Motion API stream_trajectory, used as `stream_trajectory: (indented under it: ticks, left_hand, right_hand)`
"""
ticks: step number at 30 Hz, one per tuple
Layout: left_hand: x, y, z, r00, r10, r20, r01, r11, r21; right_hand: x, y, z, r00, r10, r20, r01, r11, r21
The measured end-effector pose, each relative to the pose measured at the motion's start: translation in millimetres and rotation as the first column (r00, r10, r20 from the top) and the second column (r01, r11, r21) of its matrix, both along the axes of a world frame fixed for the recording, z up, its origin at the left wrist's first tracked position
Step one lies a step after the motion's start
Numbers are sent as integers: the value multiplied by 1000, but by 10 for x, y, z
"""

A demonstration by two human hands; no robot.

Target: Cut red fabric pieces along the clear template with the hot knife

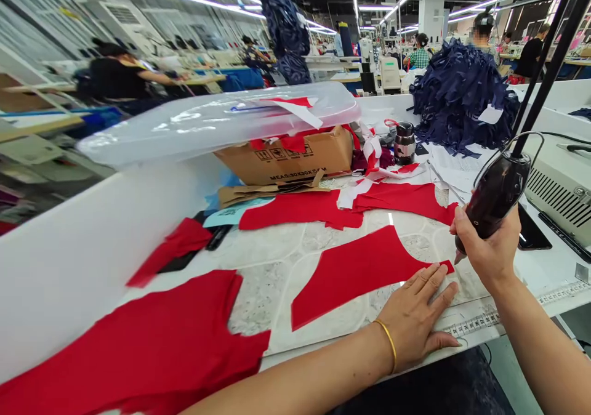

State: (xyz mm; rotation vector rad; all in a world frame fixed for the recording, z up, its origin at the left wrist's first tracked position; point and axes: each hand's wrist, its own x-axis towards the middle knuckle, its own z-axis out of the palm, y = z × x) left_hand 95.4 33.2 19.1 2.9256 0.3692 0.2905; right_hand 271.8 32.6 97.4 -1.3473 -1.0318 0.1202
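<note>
A cut piece of red fabric (351, 270) lies flat on the marbled work surface. My left hand (418, 316), with a gold bangle at the wrist, rests flat over its narrow right end, fingers spread and holding nothing. Wrapped round a black corded hand tool (496, 187), my right hand (496, 242) stays just right of that end. The tool points down, its tip near the fabric's corner; whether they touch I cannot tell. Behind lie more red pieces (300, 209), and a larger red fabric piece (175, 335) covers the front left.
A ruler tape (475, 324) runs along the table's front edge. A cardboard box (286, 156) stands at the back under a clear plastic bag (221, 116). Further right are a dark jar (404, 143), a navy fabric pile (464, 95), a phone (533, 230) and a vented machine (563, 175). People sit beyond.
</note>
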Motion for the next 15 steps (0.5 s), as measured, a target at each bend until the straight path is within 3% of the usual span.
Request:
stream_trajectory:
  ticks: [15]
  left_hand:
    - [5, 4, 25, 1000, -1, -15, 0, 1000, -23]
  right_hand:
    - [-49, 11, -45, 998, 46, -34, -47, 999, -24]
